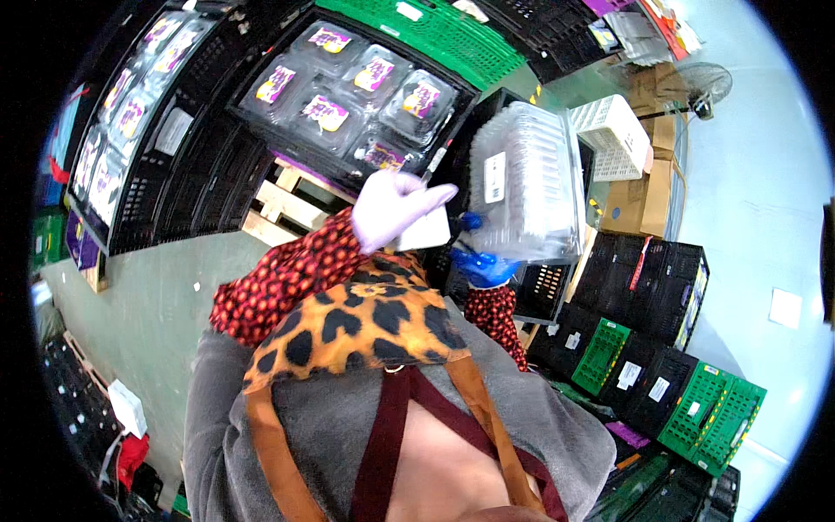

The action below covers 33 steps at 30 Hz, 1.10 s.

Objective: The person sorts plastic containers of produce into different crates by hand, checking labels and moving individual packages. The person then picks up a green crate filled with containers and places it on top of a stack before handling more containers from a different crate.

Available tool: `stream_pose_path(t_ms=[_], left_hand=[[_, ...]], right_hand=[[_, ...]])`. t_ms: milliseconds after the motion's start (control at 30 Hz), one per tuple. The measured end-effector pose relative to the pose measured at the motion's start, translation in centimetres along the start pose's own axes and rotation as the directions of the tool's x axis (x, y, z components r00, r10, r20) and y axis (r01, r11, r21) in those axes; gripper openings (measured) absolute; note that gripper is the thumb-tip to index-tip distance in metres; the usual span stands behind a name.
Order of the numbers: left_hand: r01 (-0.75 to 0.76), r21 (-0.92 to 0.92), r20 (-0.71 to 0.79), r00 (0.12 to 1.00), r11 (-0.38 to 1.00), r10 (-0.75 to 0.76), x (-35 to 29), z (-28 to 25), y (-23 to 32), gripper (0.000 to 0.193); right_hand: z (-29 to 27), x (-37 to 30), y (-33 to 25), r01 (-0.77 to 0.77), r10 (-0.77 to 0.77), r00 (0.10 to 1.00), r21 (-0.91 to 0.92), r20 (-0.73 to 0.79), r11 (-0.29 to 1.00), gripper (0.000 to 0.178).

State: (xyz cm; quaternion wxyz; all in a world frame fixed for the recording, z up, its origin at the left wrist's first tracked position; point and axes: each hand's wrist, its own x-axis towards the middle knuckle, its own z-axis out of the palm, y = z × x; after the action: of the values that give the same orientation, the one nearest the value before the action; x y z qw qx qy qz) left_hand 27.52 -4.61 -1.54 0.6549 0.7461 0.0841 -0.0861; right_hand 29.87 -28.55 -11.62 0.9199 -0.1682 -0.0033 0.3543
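Observation:
My left hand [391, 210], in a pale lilac glove, is in front of my apron with one finger stretched out to the right and the others curled. A white card [426, 230] shows under its fingers, partly hidden, and seems gripped there. To the right, my right hand [485, 265], in a blue glove, grips the lower end of a tall nested stack of clear plastic trays [532, 183] with a white label on its side. Most of those fingers are behind the stack. Just beyond my left hand stands a black crate [252, 122] holding several clear lidded packs [323, 113].
On the left stands another crate stack [174, 165] of packs. A green crate [435, 35] lies at the back. Wooden pallet slats [287, 196] show below the black crate. On the right are a white basket [611, 137], cardboard boxes [644, 196], a fan [700, 91], and black and green crates [709, 418].

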Motion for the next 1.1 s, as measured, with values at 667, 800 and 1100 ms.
stream_pose_path(t_ms=[667,800,1100], left_hand=[[-0.050,-0.304,-0.410,0.908,0.951,-0.083,-4.8,-4.8,-3.8,0.028],[-0.048,-0.383,-0.530,0.829,0.923,-0.177,-4.4,-5.2,-6.0,0.019],[-0.236,-0.402,-0.677,0.728,0.885,-0.114,-4.6,-5.8,-4.2,0.016]], right_hand=[[-28.7,17.7,-17.3,0.245,-0.824,0.116,-0.788,-0.555,0.565,0.026],[-15.6,20.0,-13.6,-0.023,-0.987,0.104,-0.993,-0.120,0.118,0.031],[-14.0,30.6,3.4,-0.690,-0.569,0.672,-0.681,-0.474,-0.247,0.113]])
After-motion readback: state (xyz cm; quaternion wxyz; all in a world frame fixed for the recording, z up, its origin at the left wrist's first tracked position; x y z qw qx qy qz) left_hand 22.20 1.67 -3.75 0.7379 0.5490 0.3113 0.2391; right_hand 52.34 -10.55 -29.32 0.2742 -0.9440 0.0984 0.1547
